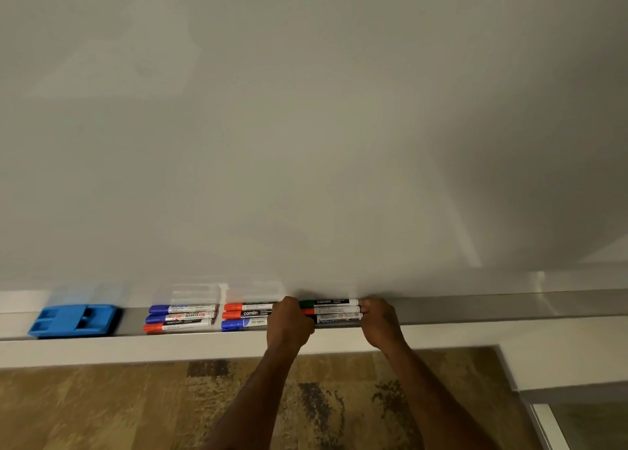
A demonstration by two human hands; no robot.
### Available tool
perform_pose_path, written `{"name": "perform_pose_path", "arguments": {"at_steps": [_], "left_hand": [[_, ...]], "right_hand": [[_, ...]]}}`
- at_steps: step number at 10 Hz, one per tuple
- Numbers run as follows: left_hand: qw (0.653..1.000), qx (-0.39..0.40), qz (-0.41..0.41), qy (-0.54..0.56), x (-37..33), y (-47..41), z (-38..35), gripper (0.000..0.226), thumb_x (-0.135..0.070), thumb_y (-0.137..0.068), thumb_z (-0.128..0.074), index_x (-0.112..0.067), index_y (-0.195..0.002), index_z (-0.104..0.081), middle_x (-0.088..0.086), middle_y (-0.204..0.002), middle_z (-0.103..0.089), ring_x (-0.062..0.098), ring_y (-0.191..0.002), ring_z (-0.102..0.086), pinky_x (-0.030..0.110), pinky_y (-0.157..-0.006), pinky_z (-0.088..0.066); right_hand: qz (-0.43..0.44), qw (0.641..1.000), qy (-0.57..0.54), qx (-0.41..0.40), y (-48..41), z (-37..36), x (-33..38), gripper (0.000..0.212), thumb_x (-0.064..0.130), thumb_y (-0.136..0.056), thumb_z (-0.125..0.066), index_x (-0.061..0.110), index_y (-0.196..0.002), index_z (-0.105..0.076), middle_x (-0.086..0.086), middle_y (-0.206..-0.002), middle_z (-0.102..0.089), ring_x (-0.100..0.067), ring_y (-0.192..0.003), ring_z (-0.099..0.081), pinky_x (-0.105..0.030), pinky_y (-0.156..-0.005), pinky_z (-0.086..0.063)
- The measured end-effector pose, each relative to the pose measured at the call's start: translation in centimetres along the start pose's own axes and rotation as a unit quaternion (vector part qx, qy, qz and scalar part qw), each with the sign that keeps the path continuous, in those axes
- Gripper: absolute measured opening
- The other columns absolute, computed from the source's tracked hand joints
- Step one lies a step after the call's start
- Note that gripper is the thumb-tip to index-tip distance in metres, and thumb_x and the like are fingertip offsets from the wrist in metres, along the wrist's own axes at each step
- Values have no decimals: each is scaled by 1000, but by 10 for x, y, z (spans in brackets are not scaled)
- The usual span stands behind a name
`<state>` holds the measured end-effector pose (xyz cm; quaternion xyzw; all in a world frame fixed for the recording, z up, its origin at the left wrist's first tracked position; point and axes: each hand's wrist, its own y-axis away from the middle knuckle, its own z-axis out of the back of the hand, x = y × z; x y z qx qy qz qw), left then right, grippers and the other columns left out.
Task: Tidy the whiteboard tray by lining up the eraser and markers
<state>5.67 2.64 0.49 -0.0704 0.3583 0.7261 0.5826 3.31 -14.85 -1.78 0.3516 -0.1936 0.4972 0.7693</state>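
Note:
A blue eraser (75, 320) lies at the left of the grey whiteboard tray (475, 308). Right of it sits a group of three markers (181, 317), two blue-capped and one red-capped. A second group (246, 314) has two red caps and one blue. A third group (334, 311), with a green-capped marker on the far side, lies between my hands. My left hand (289, 323) covers the cap ends of that group. My right hand (379, 320) presses against the other ends. Both hands squeeze this group lengthwise.
The whiteboard (306, 126) fills the upper view, blank. A white ledge (136, 349) runs under the tray. Below is patterned brown carpet (136, 409). A frame corner and glass panel (557, 419) stand at the lower right. The tray runs on bare to the right.

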Motion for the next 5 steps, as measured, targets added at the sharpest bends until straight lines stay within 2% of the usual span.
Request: {"name": "perform_pose_path", "arguments": {"at_steps": [1, 2, 3, 4, 5], "left_hand": [[1000, -5, -1, -14, -1, 1, 2, 26, -14, -74, -77, -8, -97, -65, 9, -93, -71, 14, -66, -54, 19, -51, -38], [1000, -12, -7, -27, -2, 2, 5, 24, -14, -75, -75, -7, -96, -64, 10, -94, -70, 17, -68, -56, 25, -58, -45], [998, -23, -25, -48, -5, 8, 11, 26, -16, -77, -71, -8, -101, -64, 11, -98, -68, 23, -80, -64, 31, -70, -54], [993, -61, -89, -54, -1, 21, 18, 31, -19, -81, -67, -12, -111, -62, 8, -107, -68, 22, -91, -64, 31, -76, -52], [974, -124, -179, -58, 13, 40, 27, 34, -27, -90, -61, -15, -121, -58, 5, -127, -60, 21, -110, -57, 31, -86, -50]], "right_hand": [[1, 1000, -3, -1, 0, 1, 0, 26, 0, -88, -53, 7, -104, -72, -17, -106, -72, -31, -93, -67, -21, -76, -48], [-3, 1000, 15, 4, 1, 2, 4, 24, 2, -90, -54, 6, -105, -71, -16, -107, -72, -31, -95, -67, -22, -76, -49], [-14, 1000, 2, 3, 2, 3, 4, 20, 3, -92, -53, 3, -101, -70, -16, -104, -72, -30, -93, -67, -23, -76, -50], [-15, 1000, -3, -20, 15, 10, 8, 23, 3, -92, -51, 9, -76, -66, -6, -79, -69, -28, -80, -65, -9, -57, -48], [8, 995, -12, -103, 40, 7, 12, 15, 1, -89, -55, 11, -89, -67, -7, -90, -66, -29, -89, -63, -6, -72, -42]]}}
